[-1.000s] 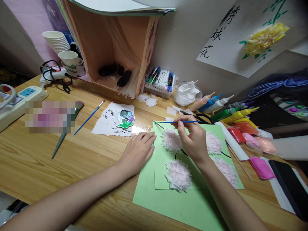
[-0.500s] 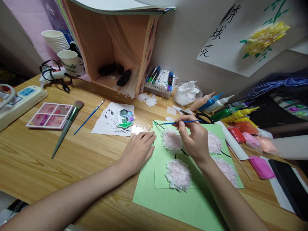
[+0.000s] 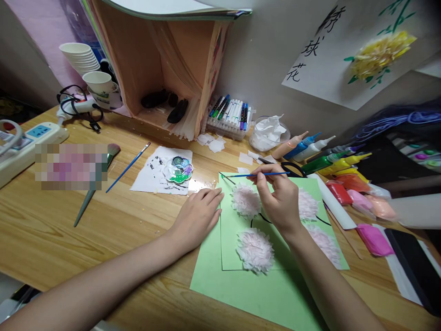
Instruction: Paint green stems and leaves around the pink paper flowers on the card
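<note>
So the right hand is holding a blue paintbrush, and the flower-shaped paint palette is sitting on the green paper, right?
Not quite: the head view shows the paint palette on the white sheet, not the green paper. The right hand is holding a blue paintbrush.

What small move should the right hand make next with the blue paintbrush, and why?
Probably one short, light stroke beside the dark line: the right hand holds the blue paintbrush with its tip near that line and a small green dab, while the left hand rests at the green sheet's left edge, seemingly steadying it.
</note>
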Tool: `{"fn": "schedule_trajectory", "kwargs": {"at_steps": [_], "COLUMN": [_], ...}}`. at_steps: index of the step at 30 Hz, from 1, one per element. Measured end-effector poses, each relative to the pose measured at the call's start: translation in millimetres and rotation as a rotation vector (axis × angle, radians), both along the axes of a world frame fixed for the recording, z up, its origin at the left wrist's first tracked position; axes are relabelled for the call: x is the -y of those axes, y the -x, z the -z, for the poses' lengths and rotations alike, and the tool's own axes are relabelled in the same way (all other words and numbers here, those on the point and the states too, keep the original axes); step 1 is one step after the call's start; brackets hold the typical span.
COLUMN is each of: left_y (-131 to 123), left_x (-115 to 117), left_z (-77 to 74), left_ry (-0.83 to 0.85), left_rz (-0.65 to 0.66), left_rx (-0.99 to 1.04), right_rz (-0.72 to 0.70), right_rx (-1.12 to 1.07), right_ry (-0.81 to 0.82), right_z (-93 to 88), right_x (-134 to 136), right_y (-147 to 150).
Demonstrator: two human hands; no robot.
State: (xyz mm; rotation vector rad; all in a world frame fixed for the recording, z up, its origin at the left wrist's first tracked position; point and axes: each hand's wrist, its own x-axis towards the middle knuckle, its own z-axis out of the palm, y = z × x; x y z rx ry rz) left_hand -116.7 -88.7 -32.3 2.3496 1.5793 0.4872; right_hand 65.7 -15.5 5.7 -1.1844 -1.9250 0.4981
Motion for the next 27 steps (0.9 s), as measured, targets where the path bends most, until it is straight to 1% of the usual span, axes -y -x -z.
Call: {"fn": "schedule_trajectory", "kwargs": {"at_steps": [13, 16, 21, 23, 25, 26, 27], "left_y": [0.9, 1.3, -1.6, -1.9, 3.0, 8.6, 16.6], "left_x": [0.0, -0.3, 2.0, 2.9, 1.4, -0.7, -3.6], "left_z": [-1.8, -1.8, 1.1, -1.8, -9.9, -15.7, -22.1], "left_ry": [0.006, 0.009, -0.012, -0.036, -0.070, -0.096, -0.129], "left_rz": [0.004, 0.004, 0.003, 0.007, -0.014, -0.054, -0.120], "left_rx": [0.005, 0.001, 0.009, 0.027, 0.061, 0.081, 0.097], "right_rz": [-0.003, -0.004, -0.001, -0.008, -0.013, -0.014, -0.015], "right_rx": [0.015, -0.038, -0.184, -0.227, -0.240, -0.243, -0.249], "right_ry": [0.005, -0.014, -0.036, -0.047, -0.060, -0.067, -0.077], "right_z": [-1.1, -1.6, -5.5, -9.6, -16.0, -20.1, -24.6], "right_x": [0.8, 0.8, 2.8, 5.4, 8.4, 9.9, 11.1], "right_y": [0.0, -0.2, -0.7, -0.4, 0.7, 1.7, 3.1]}}
